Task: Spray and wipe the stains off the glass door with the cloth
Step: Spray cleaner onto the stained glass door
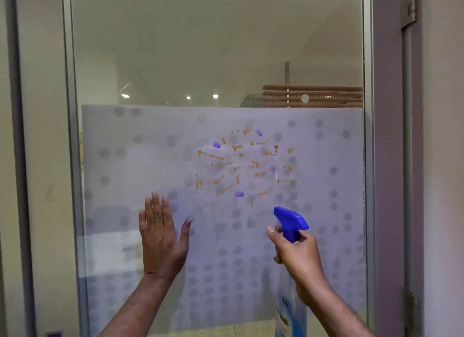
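Right hand [297, 255] raised before a glass door [175, 60], fingers wrapped tight around the neck of a spray bottle [291, 309], forefinger hooked at the front just under the blue trigger head [290, 220]. Nozzle aimed up and left toward the pane, close to it; contact with the glass hard to judge from this angle. Clear bottle body hanging below the fist, label blurred and unreadable.

Left hand [160, 238] spread flat, palm against the frosted film [150, 161] low on the door, fingers together and pointing up, thumb splayed out to the right, holding nothing.

Orange stains [241, 166] scattered in a loose cluster on the film above and between both hands, streaked like small comets, with a few purple blobs [239, 194] among them. Wet-looking sheen across the middle of the cluster. Grey dots printed over the film. Clear glass above the film's top edge, ceiling lights and stacked wooden slats [312, 96] visible through it. Metal door frame [367, 135] at right, hinge [408, 6] at the upper corner.
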Demonstrator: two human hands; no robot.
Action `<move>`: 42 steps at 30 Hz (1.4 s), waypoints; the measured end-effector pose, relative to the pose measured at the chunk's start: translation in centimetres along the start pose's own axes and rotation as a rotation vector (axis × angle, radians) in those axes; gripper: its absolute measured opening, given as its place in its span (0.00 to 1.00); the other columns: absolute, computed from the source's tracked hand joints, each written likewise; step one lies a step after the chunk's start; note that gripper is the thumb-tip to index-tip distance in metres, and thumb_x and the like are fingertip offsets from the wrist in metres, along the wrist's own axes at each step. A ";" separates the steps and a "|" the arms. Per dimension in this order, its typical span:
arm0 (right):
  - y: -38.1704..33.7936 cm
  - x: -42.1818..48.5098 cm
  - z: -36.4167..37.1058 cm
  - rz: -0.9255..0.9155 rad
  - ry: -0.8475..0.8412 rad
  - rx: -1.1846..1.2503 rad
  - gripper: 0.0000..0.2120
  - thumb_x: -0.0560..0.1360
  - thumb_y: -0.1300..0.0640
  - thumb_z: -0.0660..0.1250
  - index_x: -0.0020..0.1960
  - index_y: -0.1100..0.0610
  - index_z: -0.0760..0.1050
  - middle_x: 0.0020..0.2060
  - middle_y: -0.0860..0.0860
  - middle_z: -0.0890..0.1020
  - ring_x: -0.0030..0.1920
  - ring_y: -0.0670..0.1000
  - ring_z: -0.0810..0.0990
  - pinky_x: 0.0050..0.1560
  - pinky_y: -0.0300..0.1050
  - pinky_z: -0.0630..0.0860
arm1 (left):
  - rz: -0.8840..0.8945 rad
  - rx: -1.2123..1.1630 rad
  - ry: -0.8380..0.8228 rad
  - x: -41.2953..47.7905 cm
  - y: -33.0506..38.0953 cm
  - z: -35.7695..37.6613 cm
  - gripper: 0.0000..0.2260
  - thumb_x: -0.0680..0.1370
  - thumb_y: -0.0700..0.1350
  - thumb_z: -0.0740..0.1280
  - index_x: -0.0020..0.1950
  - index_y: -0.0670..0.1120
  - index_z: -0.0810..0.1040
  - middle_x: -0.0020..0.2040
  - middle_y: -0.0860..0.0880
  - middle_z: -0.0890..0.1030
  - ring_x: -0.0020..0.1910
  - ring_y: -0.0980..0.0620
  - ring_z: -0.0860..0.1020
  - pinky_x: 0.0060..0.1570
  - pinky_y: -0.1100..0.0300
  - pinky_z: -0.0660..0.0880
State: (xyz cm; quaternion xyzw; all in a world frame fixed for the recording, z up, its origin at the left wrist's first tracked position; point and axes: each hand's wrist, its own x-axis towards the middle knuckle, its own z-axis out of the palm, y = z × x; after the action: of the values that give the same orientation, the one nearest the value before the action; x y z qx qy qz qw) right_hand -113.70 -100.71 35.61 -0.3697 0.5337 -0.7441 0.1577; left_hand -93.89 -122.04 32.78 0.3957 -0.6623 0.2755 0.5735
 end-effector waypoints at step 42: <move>-5.3 -29.7 0.4 0.023 -0.776 0.168 0.17 0.72 0.55 0.77 0.60 0.53 0.79 0.51 0.51 0.87 0.53 0.49 0.86 0.52 0.42 0.80 | -0.558 -1.062 -1.055 -14.9 4.1 -38.2 0.27 0.69 0.40 0.81 0.66 0.49 0.78 0.62 0.54 0.84 0.62 0.57 0.82 0.63 0.60 0.78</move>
State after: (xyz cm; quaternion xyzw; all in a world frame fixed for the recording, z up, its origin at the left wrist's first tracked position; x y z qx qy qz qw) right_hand -92.48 -80.28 29.16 -0.6031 0.3759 -0.5885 0.3856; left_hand -76.20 -85.45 25.82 0.2991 -0.7655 -0.4540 0.3441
